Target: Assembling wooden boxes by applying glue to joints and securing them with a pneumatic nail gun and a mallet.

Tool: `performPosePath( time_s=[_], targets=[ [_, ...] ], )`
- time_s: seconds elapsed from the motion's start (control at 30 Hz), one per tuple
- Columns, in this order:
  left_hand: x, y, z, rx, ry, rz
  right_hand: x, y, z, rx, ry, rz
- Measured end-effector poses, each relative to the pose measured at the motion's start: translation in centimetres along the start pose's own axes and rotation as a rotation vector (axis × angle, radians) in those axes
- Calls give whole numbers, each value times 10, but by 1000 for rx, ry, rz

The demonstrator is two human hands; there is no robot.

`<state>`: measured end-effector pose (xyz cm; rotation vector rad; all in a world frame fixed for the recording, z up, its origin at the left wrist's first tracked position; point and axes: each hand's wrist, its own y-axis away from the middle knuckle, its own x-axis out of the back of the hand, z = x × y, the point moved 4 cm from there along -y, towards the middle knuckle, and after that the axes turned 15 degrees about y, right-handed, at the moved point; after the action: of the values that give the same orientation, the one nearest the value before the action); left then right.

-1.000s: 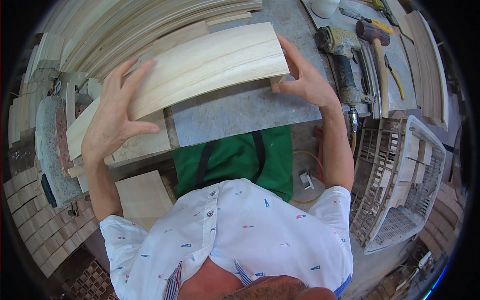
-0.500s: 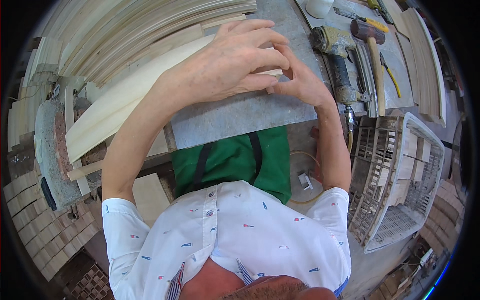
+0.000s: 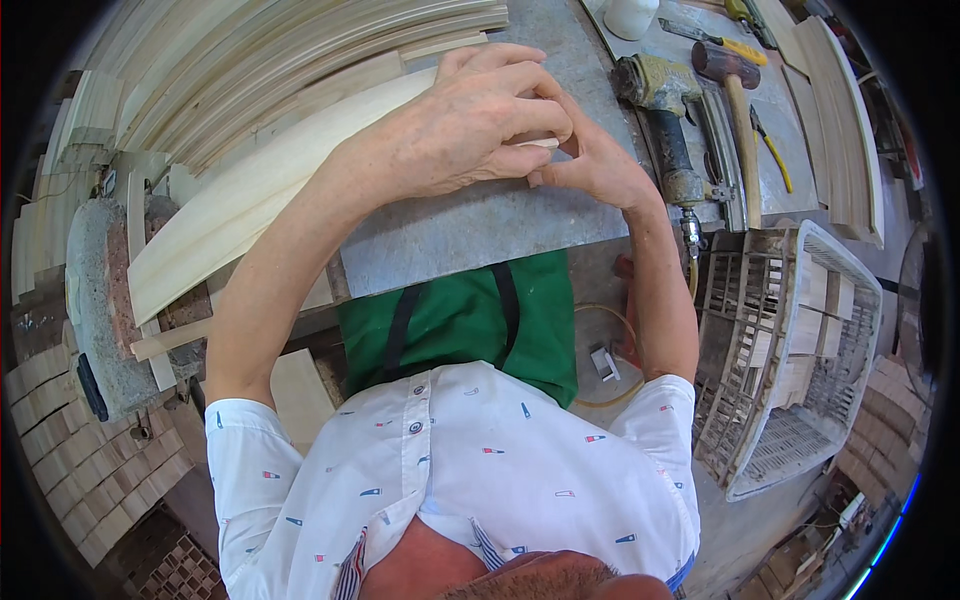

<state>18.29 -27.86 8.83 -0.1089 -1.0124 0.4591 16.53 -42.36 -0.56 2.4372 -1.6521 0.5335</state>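
Above the grey metal worktop [image 3: 480, 225], both hands are curled together around a pale piece of wood [image 3: 543, 144], of which only a narrow end shows between the fingers. My left hand [image 3: 470, 125] arches over it from the left, fingers bent and thumb under. My right hand [image 3: 592, 160] closes on it from the right, with thumb and fingers nearly meeting those of the left; its fingertips are partly hidden. Beneath my left forearm lies a long pale wooden board [image 3: 250, 215], slanting toward my hands. Whether it joins the held piece is hidden.
Right of my hands lie a nail gun [image 3: 668, 120] with an air hose, a mallet [image 3: 738, 110], pliers [image 3: 772, 148] and a white bottle [image 3: 630, 18]. Long wooden strips [image 3: 290, 70] are stacked at the far left. A plastic crate [image 3: 790, 370] of wood blocks stands at right.
The hands keep their grip, with only a slight shift of the fingers around the wood. The whole view has moved a little.
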Motion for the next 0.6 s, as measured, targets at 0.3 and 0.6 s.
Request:
performPosePath(
  time_s=[0.3, 0.6],
  targets=[
    [0, -1, 2, 26, 6, -7, 0, -1, -2, 10, -24, -4],
    [0, 0, 1, 46, -5, 2, 17, 12, -3, 9, 150, 29]
  ],
)
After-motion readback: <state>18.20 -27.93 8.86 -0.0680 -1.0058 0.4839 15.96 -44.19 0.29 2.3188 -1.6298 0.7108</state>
